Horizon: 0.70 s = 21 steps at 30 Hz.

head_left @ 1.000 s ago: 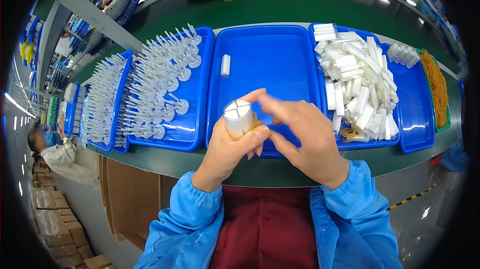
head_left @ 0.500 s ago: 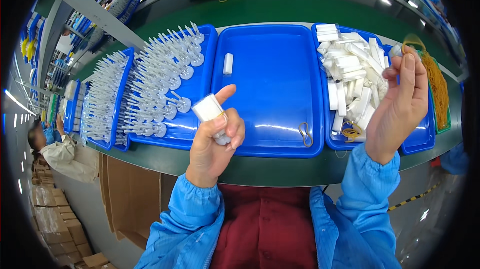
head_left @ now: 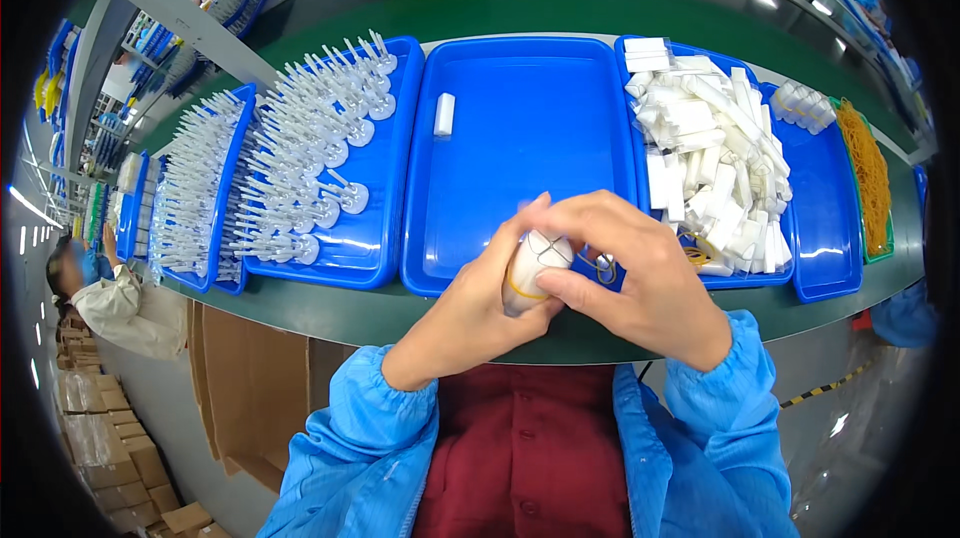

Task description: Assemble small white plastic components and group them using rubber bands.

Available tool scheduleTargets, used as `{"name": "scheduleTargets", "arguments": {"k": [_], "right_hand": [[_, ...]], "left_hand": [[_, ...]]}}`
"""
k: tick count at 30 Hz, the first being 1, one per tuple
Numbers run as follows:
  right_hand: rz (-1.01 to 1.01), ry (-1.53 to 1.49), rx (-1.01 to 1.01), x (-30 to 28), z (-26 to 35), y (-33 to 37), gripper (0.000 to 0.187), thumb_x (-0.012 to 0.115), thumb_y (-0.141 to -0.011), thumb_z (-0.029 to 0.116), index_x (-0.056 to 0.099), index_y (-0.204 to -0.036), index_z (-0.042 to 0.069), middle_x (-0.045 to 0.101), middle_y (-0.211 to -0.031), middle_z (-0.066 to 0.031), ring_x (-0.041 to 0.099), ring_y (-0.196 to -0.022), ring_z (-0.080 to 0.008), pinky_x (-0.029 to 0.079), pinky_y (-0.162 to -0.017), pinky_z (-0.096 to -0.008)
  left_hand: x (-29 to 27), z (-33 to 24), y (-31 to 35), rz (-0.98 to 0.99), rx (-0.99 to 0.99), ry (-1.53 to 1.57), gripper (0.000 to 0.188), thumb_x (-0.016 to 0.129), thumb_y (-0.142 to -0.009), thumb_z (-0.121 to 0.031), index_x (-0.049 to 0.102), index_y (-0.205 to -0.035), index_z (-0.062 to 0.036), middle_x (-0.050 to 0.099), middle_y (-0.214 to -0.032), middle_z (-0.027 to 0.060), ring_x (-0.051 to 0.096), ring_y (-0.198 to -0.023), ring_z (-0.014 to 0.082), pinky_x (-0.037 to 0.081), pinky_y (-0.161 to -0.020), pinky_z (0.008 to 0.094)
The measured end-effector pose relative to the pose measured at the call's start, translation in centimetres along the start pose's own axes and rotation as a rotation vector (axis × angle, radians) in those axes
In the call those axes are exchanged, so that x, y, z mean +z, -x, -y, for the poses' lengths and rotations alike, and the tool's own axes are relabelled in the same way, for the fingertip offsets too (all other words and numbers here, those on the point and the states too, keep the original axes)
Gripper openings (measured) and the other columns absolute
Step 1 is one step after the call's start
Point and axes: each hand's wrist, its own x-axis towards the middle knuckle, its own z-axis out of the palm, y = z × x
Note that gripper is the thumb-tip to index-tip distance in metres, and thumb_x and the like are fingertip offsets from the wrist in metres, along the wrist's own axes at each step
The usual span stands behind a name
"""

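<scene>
Head view looks down on my two hands meeting over the near edge of the middle blue tray. My left hand is clenched around a small bundle of white plastic pieces, holding it upright just above the tray's front rim. A yellow rubber band already circles the bundle low down, and thin bands cross its top end. My right hand curls over the bundle from the right, fingertips pinching at its top; whether they grip a band or only the pieces I cannot tell. I judge this bundle close to finished, with only the top wrap left to settle. Much remains: the right tray holds a heap of loose white pieces, a side bin holds yellow bands, and the middle tray holds only one white piece. The left trays are filled with rows of clear stemmed parts.
</scene>
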Motion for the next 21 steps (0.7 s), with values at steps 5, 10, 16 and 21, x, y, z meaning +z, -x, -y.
{"name": "scheduleTargets", "arguments": {"k": [5, 10, 16, 21], "right_hand": [[-0.242, -0.521, 0.459, -0.7, -0.1, 1.3, 0.038, 0.074, -0.089, 0.009, 0.063, -0.124, -0.002, 0.064, -0.112, -0.0081, 0.063, -0.089, -0.0112, 0.053, -0.08, -0.0268], [-0.184, -0.564, 0.44, -0.2, 0.0, 2.0, 0.04, 0.075, -0.089, 0.007, 0.062, -0.125, -0.004, 0.064, -0.112, -0.0097, 0.065, -0.094, -0.0118, 0.054, -0.081, -0.0263], [-0.252, -0.492, 0.36, 0.6, 0.3, 2.9, 0.042, 0.078, -0.087, 0.005, 0.061, -0.124, -0.005, 0.061, -0.11, -0.0091, 0.066, -0.093, -0.0127, 0.054, -0.079, -0.0253], [-0.265, -0.334, 0.331, -1.2, 1.0, 3.7, 0.043, 0.079, -0.083, 0.002, 0.065, -0.123, -0.001, 0.062, -0.109, -0.0096, 0.063, -0.086, -0.0125, 0.053, -0.075, -0.0252]], "left_hand": [[-0.1, 0.2, 1.1, -0.106, -0.033, 0.246, 0.085, 0.08, -0.082, -0.001, 0.033, -0.153, -0.0016, 0.059, -0.13, 0.0164, 0.06, -0.118, 0.023, 0.051, -0.098, 0.0364], [0.1, 1.3, 2.5, -0.273, -0.105, 0.44, 0.058, 0.081, -0.083, -0.006, 0.055, -0.133, 0.0087, 0.066, -0.123, 0.02, 0.068, -0.108, 0.0267, 0.058, -0.091, 0.0369], [-0.1, 1.1, 2.3, -0.168, -0.224, 0.56, 0.054, 0.077, -0.088, -0.015, 0.056, -0.132, 0.0099, 0.069, -0.116, 0.0212, 0.071, -0.1, 0.0277, 0.059, -0.088, 0.0361], [1.1, 0.3, 1.4, -0.174, -0.234, 0.491, 0.056, 0.076, -0.086, -0.009, 0.054, -0.134, 0.009, 0.066, -0.122, 0.0225, 0.069, -0.104, 0.0288, 0.059, -0.088, 0.0367]]}}
